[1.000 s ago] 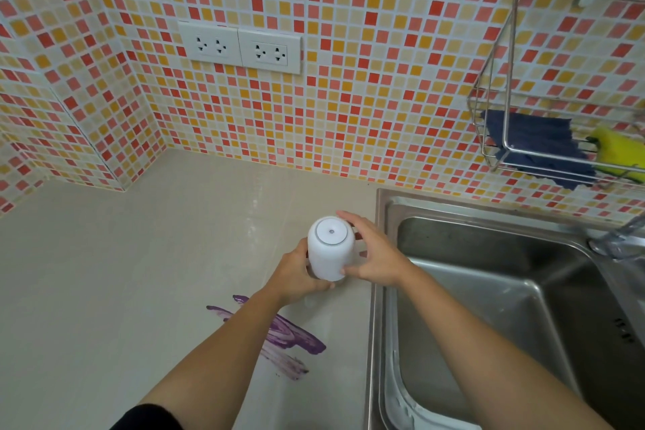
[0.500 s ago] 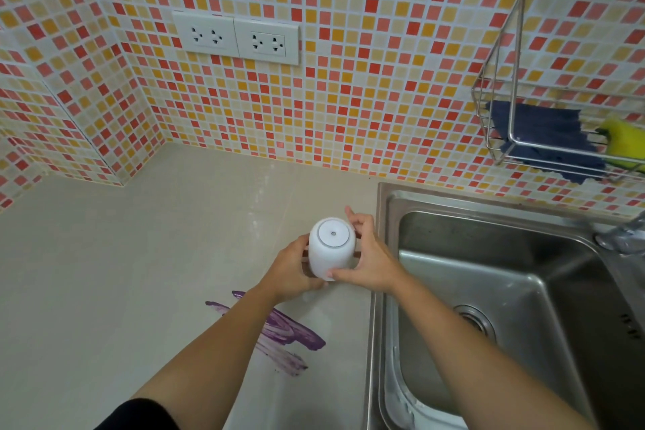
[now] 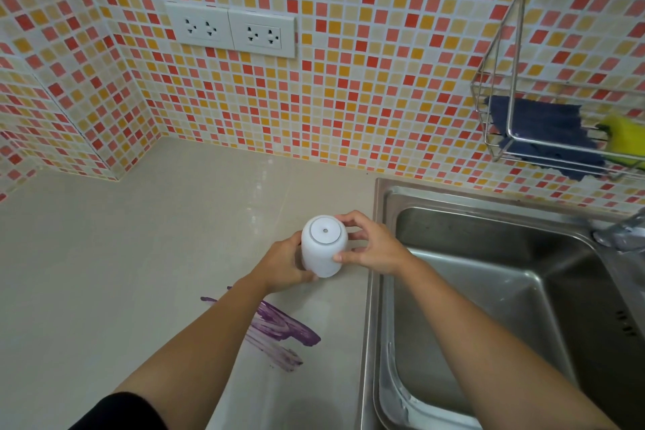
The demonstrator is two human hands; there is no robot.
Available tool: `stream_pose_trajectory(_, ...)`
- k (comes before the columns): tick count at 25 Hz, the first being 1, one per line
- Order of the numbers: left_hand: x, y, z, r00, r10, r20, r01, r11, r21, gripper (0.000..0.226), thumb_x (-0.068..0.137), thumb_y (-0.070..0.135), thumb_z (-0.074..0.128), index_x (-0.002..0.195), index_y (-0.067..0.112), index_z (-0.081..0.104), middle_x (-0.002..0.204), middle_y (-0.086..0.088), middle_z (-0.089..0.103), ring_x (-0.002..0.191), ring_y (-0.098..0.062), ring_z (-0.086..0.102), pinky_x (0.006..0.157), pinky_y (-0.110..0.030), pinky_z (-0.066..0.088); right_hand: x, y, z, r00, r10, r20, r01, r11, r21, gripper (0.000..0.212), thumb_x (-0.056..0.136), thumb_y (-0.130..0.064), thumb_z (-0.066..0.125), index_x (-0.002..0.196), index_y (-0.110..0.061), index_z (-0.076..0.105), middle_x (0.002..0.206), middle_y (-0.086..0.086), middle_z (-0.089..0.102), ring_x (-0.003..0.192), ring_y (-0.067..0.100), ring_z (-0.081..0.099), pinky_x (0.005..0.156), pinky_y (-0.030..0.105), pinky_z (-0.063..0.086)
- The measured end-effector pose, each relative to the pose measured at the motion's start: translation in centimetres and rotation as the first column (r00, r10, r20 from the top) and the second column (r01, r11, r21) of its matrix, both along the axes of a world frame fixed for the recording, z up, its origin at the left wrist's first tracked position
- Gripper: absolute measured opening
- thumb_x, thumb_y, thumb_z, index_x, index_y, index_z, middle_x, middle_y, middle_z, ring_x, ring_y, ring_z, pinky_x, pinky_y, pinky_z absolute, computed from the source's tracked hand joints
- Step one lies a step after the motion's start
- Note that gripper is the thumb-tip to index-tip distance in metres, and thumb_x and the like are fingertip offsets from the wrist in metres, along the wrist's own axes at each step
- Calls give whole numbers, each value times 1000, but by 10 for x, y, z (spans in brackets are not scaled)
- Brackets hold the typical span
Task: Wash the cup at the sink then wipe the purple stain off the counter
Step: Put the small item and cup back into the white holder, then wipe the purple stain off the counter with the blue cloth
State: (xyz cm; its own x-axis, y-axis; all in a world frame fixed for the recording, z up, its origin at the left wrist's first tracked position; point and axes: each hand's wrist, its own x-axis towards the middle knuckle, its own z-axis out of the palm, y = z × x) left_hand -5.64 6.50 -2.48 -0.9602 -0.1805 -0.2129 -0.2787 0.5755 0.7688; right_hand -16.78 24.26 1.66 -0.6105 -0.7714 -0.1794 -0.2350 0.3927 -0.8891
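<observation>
Head view looks down on the white cup [image 3: 324, 246], held bottom-up with its round base towards the camera and its mouth turned down and away. It hangs over the bench [image 3: 139, 255], just left of the rim of the sink [image 3: 453, 197] and not yet over the basin.

The left hand [image 3: 284, 265] wraps the cup's left side with its fingers curled under the lower wall, and seems to take the weight. The right hand [image 3: 371, 248] pinches the opposite side, thumb low and fingertips up near the base. From where I stand, that two-handed hold looks like a way to steady or turn the cup. Holding it mouth-down would let any dregs drip out before washing, though the inside is hidden. Whether the mouth touches the bench I cannot tell, because the left hand covers it.

Under the left forearm the purple stain [image 3: 279, 328] lies in smeared streaks on the bench, near the sink edge but apart from it. It is untouched, presumably left until the cup is done. The tap [image 3: 621, 234] shows blurred at the right edge, and I see no water running.

A wire rack [image 3: 523, 136] hangs on the tiled wall above the sink. It holds a blue cloth [image 3: 541, 129] and a yellow sponge [image 3: 624, 138], both handy for the wash and the wipe. A double socket [image 3: 230, 30] sits on the wall over the bench, well away from the basin.
</observation>
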Motion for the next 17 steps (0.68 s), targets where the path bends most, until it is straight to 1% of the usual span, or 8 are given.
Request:
stream_pose_trajectory(2,2,0,5,999,-24,40,25,1000,-6,88,70,15,77,143,24,29,131,1,54,112,-15,50,90,-22,38,0,1,0,1000,18,-15,-17,1000,15,65,68,-25,82,122,-35,47,127,-14,50,114,12,52,91,34,50)
stream_pose_trajectory(5,7,-7,29,999,16,46,-16,1000,-2,90,73,-1,62,149,18,19,146,-2,41,132,-17,41,105,-25,34,1,9,7,996,30,-88,-28,999,26,71,73,-36,77,133,-37,40,141,-9,42,124,11,46,103,36,41)
stream_pose_trajectory(8,-1,-11,80,975,153,-160,-152,988,17,81,74,-17,43,147,14,26,148,-5,40,136,-17,37,107,-20,28,-3,27,48,965,-85,-247,69,995,-73,54,88,-37,60,137,-30,38,142,-7,41,126,6,41,107,32,36)
stream_pose_trajectory(10,-11,3,126,931,173,-321,-157,985,78,77,76,-19,39,144,17,32,141,1,46,130,-7,42,105,-15,29,-9,51,87,872,-175,-458,103,978,-180,45,94,-34,51,136,-23,42,136,-11,43,124,2,40,107,28,34)
stream_pose_trajectory(12,-23,35,171,873,119,-472,-67,990,126,70,78,-12,41,138,24,38,133,10,50,122,8,47,104,-8,33,-16,87,126,726,-245,-643,108,963,-246,42,95,-33,46,134,-18,46,132,-13,44,123,-1,39,106,20,30)
stream_pose_trajectory(13,-30,54,189,843,90,-530,-10,989,150,66,77,-5,43,135,26,40,130,13,53,119,11,49,103,-8,35,-22,106,143,667,-261,-697,115,961,-250,43,95,-35,44,134,-18,46,132,-12,46,124,0,39,105,18,29)
stream_pose_trajectory(15,-47,98,220,791,57,-610,89,974,208,58,80,2,45,132,26,44,127,10,57,117,5,54,101,-11,40,-38,144,169,559,-263,-786,144,965,-220,47,95,-39,39,135,-15,46,137,-4,48,127,6,41,106,20,31)
stream_pose_trajectory(17,-75,150,248,777,2,-629,136,976,171,47,89,4,50,134,20,47,125,6,59,113,-1,57,96,-13,43,-68,189,188,457,-246,-855,239,960,-149,52,95,-41,34,137,-12,41,142,4,44,132,15,38,110,27,28)
